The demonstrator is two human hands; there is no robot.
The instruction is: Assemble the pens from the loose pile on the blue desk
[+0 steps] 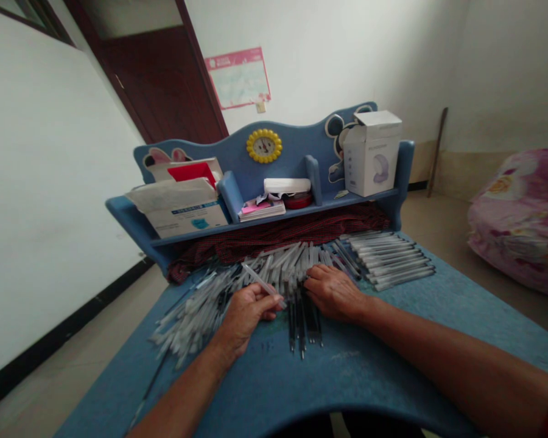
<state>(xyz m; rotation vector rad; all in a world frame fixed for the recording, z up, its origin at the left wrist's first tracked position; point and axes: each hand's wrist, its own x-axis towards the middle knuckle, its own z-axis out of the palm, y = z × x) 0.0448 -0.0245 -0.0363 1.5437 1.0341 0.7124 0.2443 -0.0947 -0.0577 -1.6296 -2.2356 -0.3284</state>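
Observation:
My left hand [251, 310] is closed, pinching a clear pen barrel [257, 280] that slants up and to the left. My right hand [333, 293] has its fingers curled down at the edge of a bunch of dark pen refills [302, 325], whose tips point toward me. Whatever those fingertips grip is hidden. Behind both hands a heap of clear pen barrels [274, 264] spreads across the blue desk [274, 389]. More barrels [189, 319] lie in a loose pile left of my left hand. To the right, several pens [393, 261] lie side by side in a row.
A blue shelf [196, 234] at the desk's back holds a mask box [187, 219], papers and a white carton [374, 155]. Dark red checked cloth [292, 230] is bunched beneath it. A floral-covered item [525, 219] stands on the floor at right.

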